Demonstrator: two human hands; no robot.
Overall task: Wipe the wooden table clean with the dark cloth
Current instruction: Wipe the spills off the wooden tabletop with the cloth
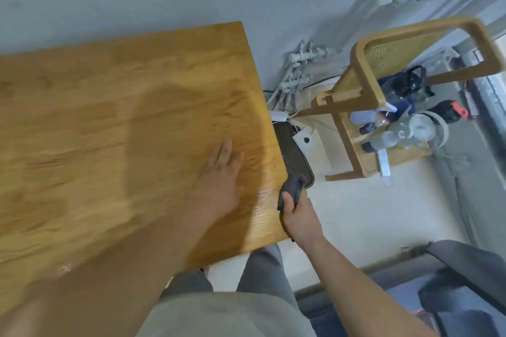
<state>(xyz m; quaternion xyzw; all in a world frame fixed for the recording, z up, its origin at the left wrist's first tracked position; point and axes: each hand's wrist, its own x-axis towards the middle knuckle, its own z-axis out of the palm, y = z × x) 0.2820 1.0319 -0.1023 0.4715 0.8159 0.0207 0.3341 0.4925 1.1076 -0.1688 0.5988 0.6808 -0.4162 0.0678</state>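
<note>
The left arm reaches forward, its hand [219, 175] palm down over the bench [95, 96], fingers straight and slightly spread. The right arm stretches forward beside it, its hand [294, 217] curled round a dark cloth [291, 186] at the bench's edge.

No legible text, labels or numbers in view. The white strip [384, 163] on the wooden chair [364, 90] is too blurred to read.

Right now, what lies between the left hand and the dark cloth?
Only a bare strip of the wooden table up to its edge, in the head view. The left hand lies flat; the right hand grips the dark cloth beside that edge.
</note>
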